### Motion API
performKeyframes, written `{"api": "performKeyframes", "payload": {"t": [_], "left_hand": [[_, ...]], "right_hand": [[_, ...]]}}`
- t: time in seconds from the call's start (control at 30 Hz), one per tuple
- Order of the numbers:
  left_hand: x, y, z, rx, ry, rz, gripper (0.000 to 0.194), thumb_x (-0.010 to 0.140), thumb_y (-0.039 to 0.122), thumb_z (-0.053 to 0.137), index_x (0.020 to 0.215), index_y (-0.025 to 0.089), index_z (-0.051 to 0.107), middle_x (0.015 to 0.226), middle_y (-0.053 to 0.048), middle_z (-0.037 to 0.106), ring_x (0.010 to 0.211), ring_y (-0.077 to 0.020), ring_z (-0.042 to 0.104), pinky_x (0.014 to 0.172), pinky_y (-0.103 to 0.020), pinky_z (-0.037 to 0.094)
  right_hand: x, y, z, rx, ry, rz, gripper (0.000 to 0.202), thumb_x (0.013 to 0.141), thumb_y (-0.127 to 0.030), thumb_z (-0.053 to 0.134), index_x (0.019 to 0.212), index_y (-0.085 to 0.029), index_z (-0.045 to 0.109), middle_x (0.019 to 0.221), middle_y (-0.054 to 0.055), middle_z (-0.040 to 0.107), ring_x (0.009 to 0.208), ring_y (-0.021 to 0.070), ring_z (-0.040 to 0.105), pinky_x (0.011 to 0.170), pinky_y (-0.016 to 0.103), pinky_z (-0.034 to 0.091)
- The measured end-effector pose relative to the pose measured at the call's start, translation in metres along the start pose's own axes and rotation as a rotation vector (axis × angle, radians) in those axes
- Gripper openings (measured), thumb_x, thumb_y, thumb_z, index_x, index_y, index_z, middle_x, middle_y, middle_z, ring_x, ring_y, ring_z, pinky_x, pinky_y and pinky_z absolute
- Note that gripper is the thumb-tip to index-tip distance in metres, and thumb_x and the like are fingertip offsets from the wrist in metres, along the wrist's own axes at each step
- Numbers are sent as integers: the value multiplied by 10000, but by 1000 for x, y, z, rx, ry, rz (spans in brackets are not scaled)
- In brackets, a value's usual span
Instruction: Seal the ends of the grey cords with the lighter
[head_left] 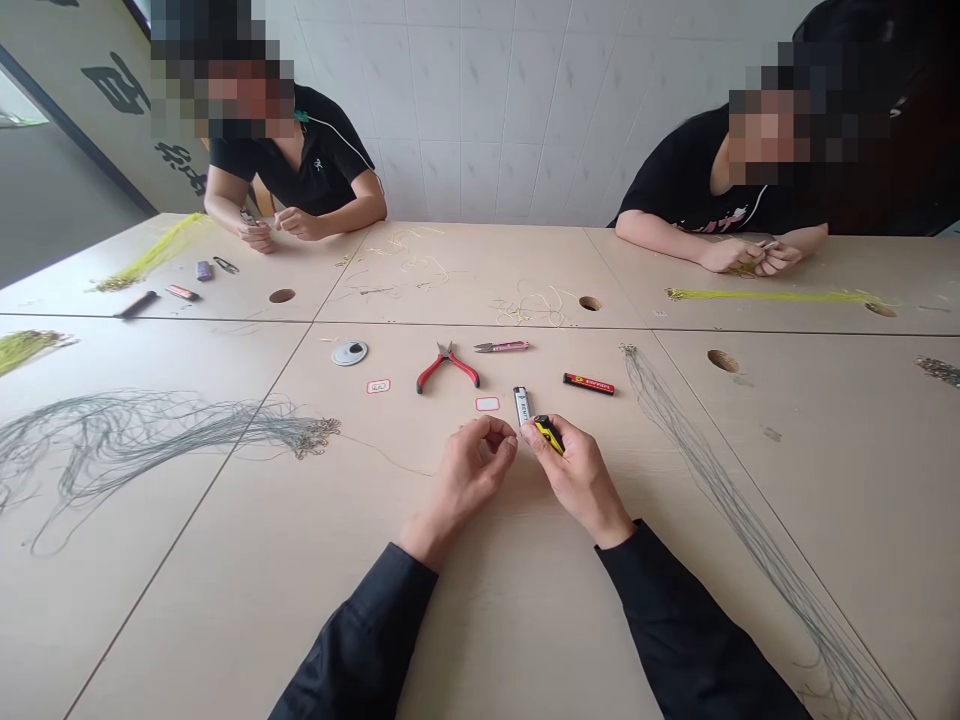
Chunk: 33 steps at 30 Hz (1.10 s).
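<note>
My left hand is closed in a pinch, thumb against fingers, close to my right hand. A thin grey cord runs from the left bundle to this hand and seems to end in the pinch; its tip is too fine to make out. My right hand is wrapped round a yellow and black lighter, its end facing the left fingertips. Just beyond them lies a white lighter. The grey cord bundle, with small metal pieces at its right end, lies to the left.
Beyond my hands lie red-handled pliers, pink thread snips, a red lighter and a round metal lid. Another grey cord bundle stretches along the right. Two people sit opposite, with yellow cord bundles near them.
</note>
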<state>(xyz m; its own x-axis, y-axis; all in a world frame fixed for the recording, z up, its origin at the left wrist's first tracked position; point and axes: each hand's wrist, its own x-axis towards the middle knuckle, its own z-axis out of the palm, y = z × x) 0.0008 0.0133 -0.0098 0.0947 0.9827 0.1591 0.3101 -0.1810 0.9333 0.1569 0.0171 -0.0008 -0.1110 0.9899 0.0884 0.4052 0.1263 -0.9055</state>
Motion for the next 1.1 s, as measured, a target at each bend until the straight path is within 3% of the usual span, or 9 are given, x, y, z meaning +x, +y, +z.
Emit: {"api": "performKeyframes", "payload": {"t": [0.3, 0.47, 0.63, 0.8, 1.1], "left_hand": [[2, -2, 1, 5, 53, -14, 145, 880, 276, 541, 814, 161, 599, 715, 10, 603, 588, -87, 462, 571, -220, 364], [2, -5, 2, 12, 37, -9, 158, 890, 296, 541, 836, 167, 615, 725, 8, 606, 617, -95, 465, 588, -222, 367], [2, -5, 2, 33, 23, 13, 159, 894, 303, 545, 856, 173, 627, 740, 5, 620, 637, -105, 477, 621, -234, 378], [2, -3, 2, 96, 15, 25, 149, 879, 292, 566, 827, 174, 642, 745, -4, 643, 670, -120, 504, 657, -251, 388], [2, -3, 2, 81, 5, 26, 147, 878, 283, 558, 837, 172, 647, 767, -13, 646, 684, -124, 513, 672, -254, 400]], "right_hand": [[-2, -3, 1, 61, 17, 24, 279, 892, -444, 559, 837, -176, 615, 643, -33, 482, 576, 120, 395, 535, 230, 342], [-1, 0, 2, 72, -9, 39, 273, 881, -418, 568, 931, -166, 658, 751, 0, 595, 645, 139, 483, 590, 234, 386], [0, 0, 2, 11, 7, 41, 277, 866, -441, 584, 849, -169, 634, 686, -19, 540, 607, 128, 431, 555, 236, 355], [-1, 0, 0, -6, 2, 9, 295, 867, -425, 580, 701, -192, 508, 596, -53, 430, 552, 106, 350, 509, 230, 302], [-1, 1, 0, 11, -20, 32, 250, 851, -414, 577, 802, -171, 598, 645, -25, 503, 583, 123, 418, 538, 232, 354]]}}
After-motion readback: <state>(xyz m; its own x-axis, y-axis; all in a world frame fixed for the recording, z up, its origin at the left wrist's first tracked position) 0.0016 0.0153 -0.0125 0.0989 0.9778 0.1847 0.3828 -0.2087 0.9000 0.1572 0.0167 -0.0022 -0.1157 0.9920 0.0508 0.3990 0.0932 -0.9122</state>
